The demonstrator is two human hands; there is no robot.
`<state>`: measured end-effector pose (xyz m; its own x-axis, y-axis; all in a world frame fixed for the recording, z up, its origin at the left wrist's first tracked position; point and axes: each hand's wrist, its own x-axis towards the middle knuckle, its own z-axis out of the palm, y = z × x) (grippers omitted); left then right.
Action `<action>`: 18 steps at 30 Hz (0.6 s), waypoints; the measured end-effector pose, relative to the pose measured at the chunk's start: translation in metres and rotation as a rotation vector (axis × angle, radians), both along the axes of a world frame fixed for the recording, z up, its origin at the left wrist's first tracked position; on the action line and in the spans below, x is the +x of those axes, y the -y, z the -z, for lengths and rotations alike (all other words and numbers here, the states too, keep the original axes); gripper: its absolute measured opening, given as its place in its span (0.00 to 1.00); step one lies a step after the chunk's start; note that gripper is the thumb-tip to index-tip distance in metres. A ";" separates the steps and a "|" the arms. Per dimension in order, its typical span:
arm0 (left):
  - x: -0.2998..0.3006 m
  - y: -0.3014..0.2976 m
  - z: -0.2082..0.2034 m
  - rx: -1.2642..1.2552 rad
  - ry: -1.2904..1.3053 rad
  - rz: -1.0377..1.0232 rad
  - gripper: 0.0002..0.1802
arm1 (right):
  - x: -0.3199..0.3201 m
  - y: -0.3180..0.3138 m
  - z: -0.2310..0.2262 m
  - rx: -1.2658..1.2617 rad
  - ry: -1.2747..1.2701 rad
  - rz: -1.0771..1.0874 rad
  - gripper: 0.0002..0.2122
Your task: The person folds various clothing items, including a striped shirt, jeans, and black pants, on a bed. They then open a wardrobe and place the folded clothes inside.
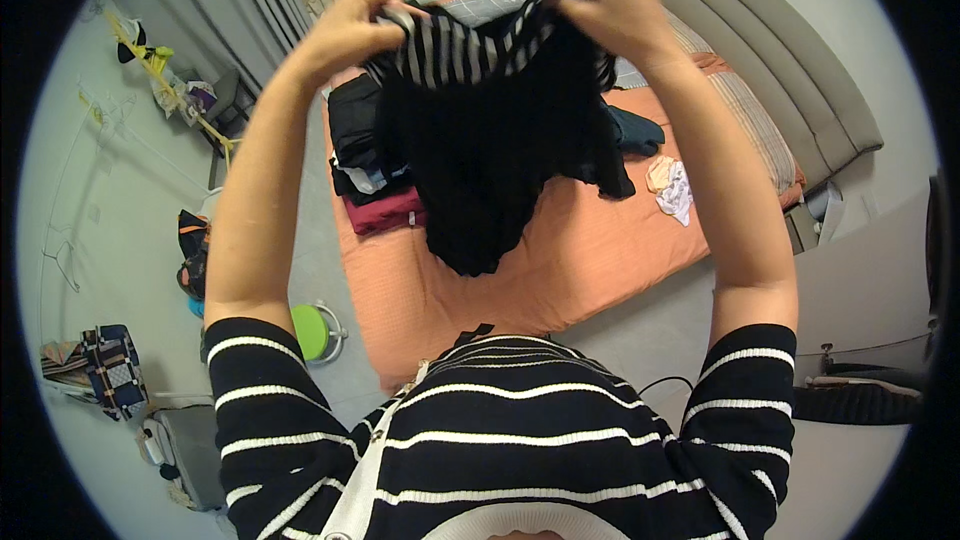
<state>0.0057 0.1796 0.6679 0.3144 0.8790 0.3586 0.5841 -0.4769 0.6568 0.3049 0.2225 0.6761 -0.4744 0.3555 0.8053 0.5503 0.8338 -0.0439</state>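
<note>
Both my arms reach forward, lifting a black garment [480, 150] above the bed. Black and white stripes run along its upper part, and the dark body hangs down in folds; I cannot tell its exact kind. My left hand [355, 28] pinches the striped edge at one side. At the other side my right hand [615, 5] grips the same edge, slightly blurred. Behind the garment, to the left, is a stack of folded dark clothes [355, 120] with a dark red folded piece [385, 212] at its near end. Part of that stack is hidden by the hanging cloth.
An orange bedspread [590, 260] covers the bed, with a padded headboard [760, 40] on the right. Dark blue folded clothing [638, 130] and small white and peach cloths [672, 188] lie right of the garment. A green round stool [312, 332] stands left of the bed.
</note>
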 end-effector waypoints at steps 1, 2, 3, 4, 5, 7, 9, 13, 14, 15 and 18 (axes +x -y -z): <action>0.017 0.008 0.013 -0.064 0.189 0.224 0.19 | -0.008 0.004 0.006 -0.081 0.056 -0.004 0.08; 0.032 0.010 0.023 -0.148 0.255 0.290 0.24 | -0.019 0.008 0.014 -0.119 0.054 -0.057 0.10; 0.044 0.012 0.035 -0.238 0.318 0.341 0.30 | -0.033 0.018 0.018 -0.160 0.146 -0.043 0.10; 0.058 0.015 0.050 -0.246 0.303 0.336 0.29 | -0.043 0.018 0.029 -0.193 0.143 -0.094 0.11; 0.068 0.019 0.061 -0.252 0.285 0.321 0.28 | -0.052 0.025 0.031 -0.230 0.161 -0.094 0.11; 0.075 0.019 0.080 -0.334 0.143 0.179 0.14 | -0.057 0.033 0.035 -0.459 0.226 -0.049 0.12; 0.064 0.017 0.088 -0.454 0.150 0.132 0.15 | -0.050 0.031 0.050 -0.472 0.068 -0.145 0.12; 0.058 0.035 0.101 -0.804 0.966 0.199 0.19 | -0.034 0.042 0.111 -0.607 -0.536 -0.271 0.09; 0.049 0.036 0.111 -0.846 1.062 0.236 0.21 | -0.034 0.061 0.125 -0.669 -0.699 -0.291 0.08; 0.046 0.036 0.119 -0.893 1.161 0.284 0.23 | -0.028 0.076 0.145 -0.769 -0.754 -0.353 0.08; 0.058 0.046 0.131 -0.956 1.306 0.325 0.26 | -0.030 0.108 0.202 -0.839 -0.655 -0.448 0.10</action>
